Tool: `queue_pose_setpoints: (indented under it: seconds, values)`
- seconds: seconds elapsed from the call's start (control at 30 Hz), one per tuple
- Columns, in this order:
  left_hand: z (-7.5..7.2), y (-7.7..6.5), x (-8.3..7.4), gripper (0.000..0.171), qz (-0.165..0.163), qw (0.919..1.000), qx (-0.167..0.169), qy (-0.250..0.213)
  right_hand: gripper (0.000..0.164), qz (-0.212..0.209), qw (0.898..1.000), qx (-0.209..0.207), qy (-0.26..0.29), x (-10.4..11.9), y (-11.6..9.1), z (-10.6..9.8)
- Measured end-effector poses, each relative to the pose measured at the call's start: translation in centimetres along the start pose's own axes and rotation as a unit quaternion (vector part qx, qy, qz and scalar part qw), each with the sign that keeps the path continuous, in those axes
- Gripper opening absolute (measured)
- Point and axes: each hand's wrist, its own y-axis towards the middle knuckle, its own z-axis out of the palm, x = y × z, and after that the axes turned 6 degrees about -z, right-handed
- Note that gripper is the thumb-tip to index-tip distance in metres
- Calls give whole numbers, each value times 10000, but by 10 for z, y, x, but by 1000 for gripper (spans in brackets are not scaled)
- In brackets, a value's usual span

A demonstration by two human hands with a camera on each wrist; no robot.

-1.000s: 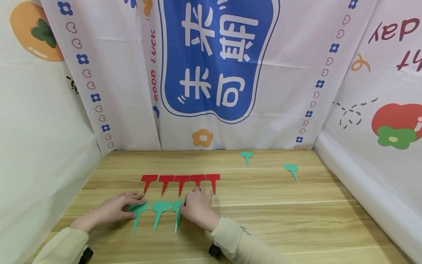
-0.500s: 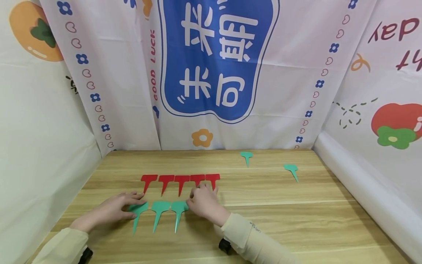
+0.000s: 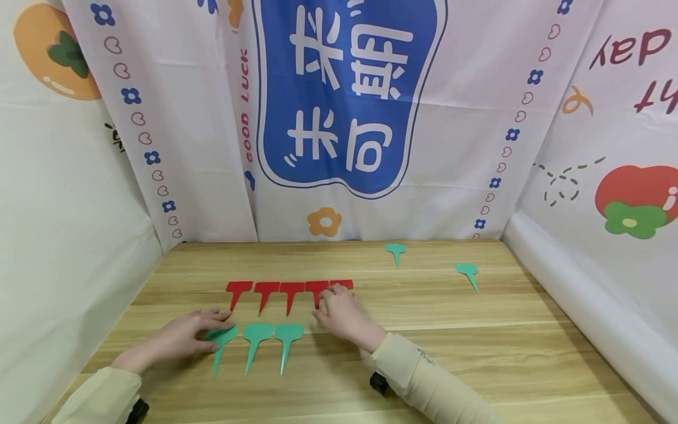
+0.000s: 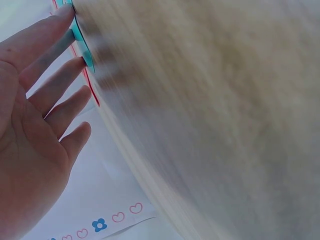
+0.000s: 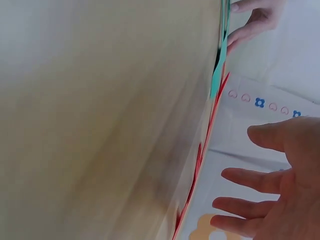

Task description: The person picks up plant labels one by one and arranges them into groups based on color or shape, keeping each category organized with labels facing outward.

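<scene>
Several red T-shaped plant labels [image 3: 292, 287] lie in a row, pointed stems toward me. Below that row are three green plant labels: a left one [image 3: 225, 334], a middle one [image 3: 258, 332] and a right one [image 3: 289, 332]. My left hand [image 3: 182, 337] rests at the left green label, thumb and fingertips touching it, fingers extended. My right hand [image 3: 345, 315] is over the right end of the red row, partly covering the last red label [image 3: 344, 284]. In the right wrist view its fingers [image 5: 252, 181] are spread, holding nothing, above the table.
Two more green labels lie farther off on the wooden table [image 3: 477, 353]: one near the back edge [image 3: 396, 252], another to the right [image 3: 468, 270]. A printed white cloth [image 3: 212, 147] hangs behind, with white sheets along both sides.
My right hand has left the right green label and moved up and rightward, uncovering that label in full. The left hand stays where it was.
</scene>
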Motion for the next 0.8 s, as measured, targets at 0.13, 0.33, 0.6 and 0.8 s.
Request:
queue_pose_setpoints:
  seconds: [0.13,0.33,0.6,0.8]
  values:
    - [0,-1,0,50,3,10000,-33,3,41,80,10000,-41,-21,-12,2,-3]
    - [-1,-1,-2,50,7,10000,-31,-22,46,234,9995,17,190,-32,4,-5]
    - [-1,-2,-1,50,47,10000,-25,-44,49,398,9991,45,170,-57,9,-11]
    - [0,-2,0,50,39,10000,-12,-29,50,514,9986,41,109,-76,13,-12]
